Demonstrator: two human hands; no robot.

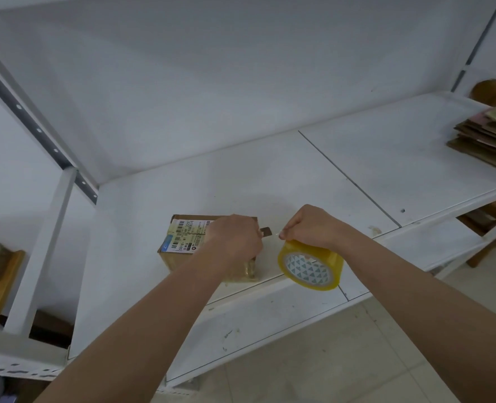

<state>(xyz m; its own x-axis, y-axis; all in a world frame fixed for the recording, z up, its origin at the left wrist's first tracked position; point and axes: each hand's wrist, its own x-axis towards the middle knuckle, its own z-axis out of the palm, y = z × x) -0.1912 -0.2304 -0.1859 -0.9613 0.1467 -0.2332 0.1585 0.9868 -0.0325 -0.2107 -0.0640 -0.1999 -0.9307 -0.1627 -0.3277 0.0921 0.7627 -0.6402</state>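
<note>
Carton (pixel 171 260) w/ label on white shelf (pixel 299 175), nr front edge; closed, contents unseen. Left hand (pixel 235 237) curled over its top right edge, fingers hidden; dark tab (pixel 265 230) poking from fist, unidentifiable. Right hand (pixel 310 228) just beside, fingers curled on tape roll (pixel 310 267), thumb and forefinger pinched. Cardboard stack (pixel 485 141) cut off far right.

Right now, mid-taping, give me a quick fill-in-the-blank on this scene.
1. The right hand holds a roll of ____ tape.
2. The left hand grips a labelled cardboard ____.
3. That item stands on a white ____.
4. Flattened cardboard is stacked far off to the ____.
Missing: yellow; box; shelf; right.
</note>
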